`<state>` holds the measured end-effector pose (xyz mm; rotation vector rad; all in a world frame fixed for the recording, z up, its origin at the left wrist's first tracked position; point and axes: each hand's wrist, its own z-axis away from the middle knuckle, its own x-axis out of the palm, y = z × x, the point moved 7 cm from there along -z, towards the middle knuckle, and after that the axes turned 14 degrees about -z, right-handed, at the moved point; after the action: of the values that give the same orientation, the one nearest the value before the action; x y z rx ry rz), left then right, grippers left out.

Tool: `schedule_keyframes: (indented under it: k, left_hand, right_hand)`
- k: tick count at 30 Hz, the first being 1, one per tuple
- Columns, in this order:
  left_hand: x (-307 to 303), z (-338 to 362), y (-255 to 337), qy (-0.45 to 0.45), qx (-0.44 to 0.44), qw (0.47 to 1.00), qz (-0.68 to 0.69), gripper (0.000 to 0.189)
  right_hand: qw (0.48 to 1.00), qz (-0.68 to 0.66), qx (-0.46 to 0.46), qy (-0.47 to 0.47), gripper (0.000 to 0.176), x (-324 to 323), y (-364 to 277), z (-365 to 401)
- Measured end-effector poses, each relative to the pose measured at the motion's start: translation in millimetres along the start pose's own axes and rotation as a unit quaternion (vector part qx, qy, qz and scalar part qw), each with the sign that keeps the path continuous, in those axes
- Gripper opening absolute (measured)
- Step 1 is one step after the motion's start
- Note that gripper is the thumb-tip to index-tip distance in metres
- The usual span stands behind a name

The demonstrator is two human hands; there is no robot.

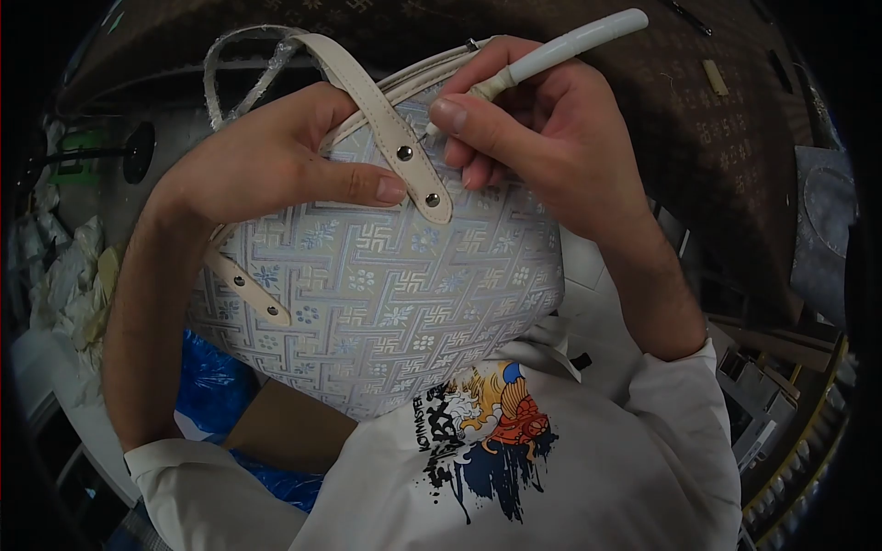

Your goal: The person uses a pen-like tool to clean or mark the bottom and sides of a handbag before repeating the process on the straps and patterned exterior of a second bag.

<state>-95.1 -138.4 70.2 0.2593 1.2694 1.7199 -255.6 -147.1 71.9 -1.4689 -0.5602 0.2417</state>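
A pale handbag (386, 303) with a woven blue-white geometric pattern rests against my chest. My left hand (266, 165) grips its upper side, thumb pressed beside a cream strap (395, 138) fixed with two metal rivets. My right hand (542, 138) holds a white pen-like tool (570, 44) in a writing grip, its tip touching the bag's top edge near the strap. A second cream strap end (248, 286) with two rivets lies on the bag's left side. The plastic-wrapped handle loop (248, 64) arches behind my left hand.
A brown patterned fabric (717, 138) covers the surface beyond the bag. Crumpled white paper (69, 285) lies at the left. Blue plastic (216, 386) and a brown cardboard piece (285, 427) sit below the bag. My white printed shirt (514, 459) fills the bottom.
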Motion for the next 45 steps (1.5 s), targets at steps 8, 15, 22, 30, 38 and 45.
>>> schedule_keyframes:
  k: [8,15,22,30,38,45]
  left_hand:
    - [0,-2,-1,-0.006,0.013,1.000,-0.011,0.036]
    - [1,3,6,0.130,0.044,0.985,-0.103,0.039]
    - [2,-2,-6,0.007,-0.004,1.000,-0.017,0.045]
    - [4,0,8,0.014,0.084,0.996,-0.021,0.043]
    - [1,-4,2,-0.009,0.067,0.997,-0.022,0.040]
    - [2,-1,1,0.010,0.091,0.996,-0.013,0.040]
  right_hand:
    - [1.000,0.005,0.002,-0.004,0.011,0,1,0]
    - [0.872,0.352,-0.338,-0.036,0.012,27,-17,22]
    - [0.999,0.025,0.035,-0.002,0.014,-2,-2,-5]
    - [0.914,0.287,-0.287,-0.030,0.014,19,-21,16]
    - [0.998,0.058,-0.034,-0.010,0.013,3,-1,0]
    - [0.994,0.078,-0.070,0.000,0.012,7,0,5]
